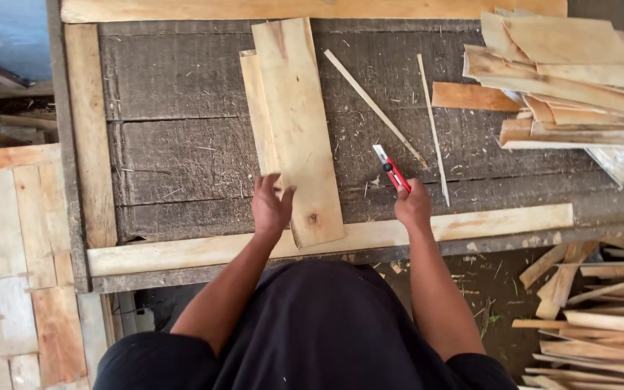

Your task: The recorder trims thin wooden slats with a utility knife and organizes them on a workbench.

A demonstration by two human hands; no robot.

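Over workbench (182, 152): our left hand (271, 206) spread flat, fingers open, pressing lower left edge of top veneer sheet (299, 130), which lies on second sheet (256, 108) mid-bench, lower end over front rail (471, 222). Our right hand (413, 206) closed around red utility knife (393, 170), blade out, clear of wood, right of sheet. Thin offcut strips (377, 108) beside knife; veneer pile (579, 79) far right. We judge step as steadying sheet before cut; next move calls for firm hold, blade brought to sheet, fingers off cut line.
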